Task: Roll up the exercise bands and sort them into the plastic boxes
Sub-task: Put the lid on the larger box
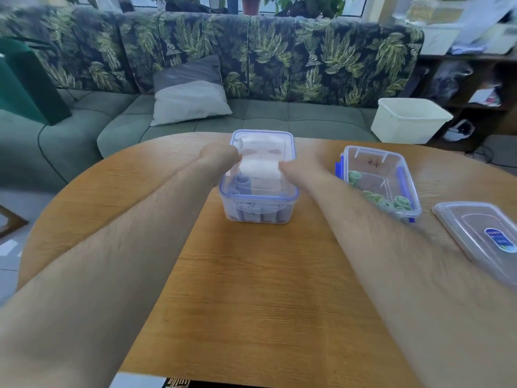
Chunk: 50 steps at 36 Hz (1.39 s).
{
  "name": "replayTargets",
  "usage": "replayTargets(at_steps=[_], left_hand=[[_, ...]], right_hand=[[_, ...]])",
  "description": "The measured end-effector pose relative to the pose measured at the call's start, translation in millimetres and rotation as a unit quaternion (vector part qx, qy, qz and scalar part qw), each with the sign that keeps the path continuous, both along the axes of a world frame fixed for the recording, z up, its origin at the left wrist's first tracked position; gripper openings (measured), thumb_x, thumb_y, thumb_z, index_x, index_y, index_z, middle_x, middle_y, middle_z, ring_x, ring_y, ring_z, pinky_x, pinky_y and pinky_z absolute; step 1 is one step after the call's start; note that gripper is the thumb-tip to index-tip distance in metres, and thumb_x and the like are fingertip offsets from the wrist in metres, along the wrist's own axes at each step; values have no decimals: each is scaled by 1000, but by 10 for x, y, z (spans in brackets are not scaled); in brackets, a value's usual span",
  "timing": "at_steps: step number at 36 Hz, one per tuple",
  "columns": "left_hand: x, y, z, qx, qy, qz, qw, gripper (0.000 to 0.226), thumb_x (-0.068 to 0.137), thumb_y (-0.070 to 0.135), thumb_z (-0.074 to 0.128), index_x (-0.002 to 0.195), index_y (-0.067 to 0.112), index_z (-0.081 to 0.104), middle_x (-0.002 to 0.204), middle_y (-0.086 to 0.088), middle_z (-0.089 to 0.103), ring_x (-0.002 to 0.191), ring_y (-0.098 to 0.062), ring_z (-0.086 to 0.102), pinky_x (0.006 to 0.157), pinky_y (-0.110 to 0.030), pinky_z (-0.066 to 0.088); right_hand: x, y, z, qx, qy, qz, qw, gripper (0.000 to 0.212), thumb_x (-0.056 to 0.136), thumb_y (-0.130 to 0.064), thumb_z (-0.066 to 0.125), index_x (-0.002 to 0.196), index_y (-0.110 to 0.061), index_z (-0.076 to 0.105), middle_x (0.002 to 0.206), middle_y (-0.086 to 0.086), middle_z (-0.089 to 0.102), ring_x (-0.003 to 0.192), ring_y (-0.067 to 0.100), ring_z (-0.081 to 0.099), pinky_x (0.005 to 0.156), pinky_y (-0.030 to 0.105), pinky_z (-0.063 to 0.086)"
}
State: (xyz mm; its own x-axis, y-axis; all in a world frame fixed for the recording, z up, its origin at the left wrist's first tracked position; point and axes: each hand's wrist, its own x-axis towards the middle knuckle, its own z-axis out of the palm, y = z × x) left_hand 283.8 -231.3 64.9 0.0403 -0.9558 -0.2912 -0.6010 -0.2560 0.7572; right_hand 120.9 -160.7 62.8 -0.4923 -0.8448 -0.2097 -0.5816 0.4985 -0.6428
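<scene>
Left hand (221, 156) and right hand (293, 168) pressed on the lid (261, 152) of the middle box (258, 203), fingers curled over its edges, likely seating it. Grey-blue rolled bands (257, 215) inside; green rolls (387, 201) in the open box (402, 163) alongside, its loose lid (481, 233) awaiting.

1. We are seeing soft, even daylight coming from the windows (279, 1) behind the sofa (251, 65).
2. The forearms are casting faint shadows on the table (251, 289).
3. Motion blur is smearing the loose lid (481, 236) at right.
4. Wide-angle distortion is bending the edges.
</scene>
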Motion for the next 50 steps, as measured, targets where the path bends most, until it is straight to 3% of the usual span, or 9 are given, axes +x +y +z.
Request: replayTargets(at_steps=[3, 6, 9, 12, 15, 18, 30, 43, 50], left_hand=[[-80, -76, 8, -45, -95, 0, 995, 52, 90, 25, 53, 139, 7, 51, 142, -15, 47, 131, -34, 45, 106, -44, 40], [-222, -136, 47, -144, -164, -80, 972, 60, 88, 14, 44, 148, 10, 40, 152, -12, 32, 141, -31, 32, 112, -42, 32], [-401, -301, 60, -175, -199, -181, 947, 58, 93, 16, 47, 150, 14, 41, 158, -8, 32, 144, -28, 33, 116, -40, 31], [-590, -488, 43, -167, -254, -235, 923, 47, 101, 38, 43, 145, 21, 47, 156, -3, 40, 139, -28, 42, 113, -43, 34], [-738, -659, 2, -168, -284, -266, 906, 38, 102, 44, 31, 110, 19, 57, 137, -10, 57, 119, -34, 54, 102, -45, 42], [-842, -716, -53, -183, -288, -254, 905, 49, 106, 42, 24, 125, 14, 59, 135, -11, 58, 122, -32, 53, 104, -44, 36], [-928, -870, -204, -198, -320, -240, 895, 54, 105, 40, 17, 131, 12, 56, 138, -12, 57, 127, -30, 50, 112, -49, 27], [-900, -693, -213, -232, -225, -234, 917, 41, 107, 32, 33, 121, 3, 59, 127, -18, 60, 116, -37, 55, 102, -44, 41], [-1005, 17, -155, -371, -98, -213, 899, 31, 100, 19, 43, 75, 7, 55, 87, -13, 59, 87, -31, 53, 77, -43, 44]], right_hand=[[75, 177, -105, -95, 193, 48, 975, 46, 96, -42, 60, 129, -10, 58, 140, 12, 46, 131, 31, 41, 106, 37, 35], [197, 420, -163, -252, 158, 178, 938, 33, 96, -35, 65, 122, -14, 68, 131, 5, 60, 126, 25, 50, 102, 28, 33], [240, 643, -273, -210, 100, 295, 927, 46, 89, -53, 69, 131, -34, 65, 145, -10, 52, 137, 10, 41, 110, 26, 33], [211, 698, -383, -235, 109, 309, 915, 57, 87, -49, 74, 140, -33, 59, 153, -12, 47, 144, 8, 35, 118, 29, 30], [179, 645, -485, -273, 135, 301, 904, 57, 85, -50, 76, 136, -28, 64, 151, -10, 50, 143, 9, 39, 119, 28, 29], [149, 606, -590, -308, 167, 311, 884, 59, 82, -54, 77, 132, -25, 67, 146, -7, 56, 138, 10, 46, 114, 18, 25], [168, 482, -817, -426, 241, 288, 823, 42, 87, -45, 75, 118, -17, 74, 127, 1, 70, 124, 22, 63, 94, 43, 51], [119, 631, -610, -373, 143, 285, 871, 37, 97, -39, 61, 124, -16, 70, 136, -3, 64, 130, 16, 55, 108, 37, 44], [-333, 717, -367, -362, 233, 115, 895, 27, 101, -22, 42, 84, -11, 60, 84, 5, 60, 86, 29, 51, 81, 46, 43]])
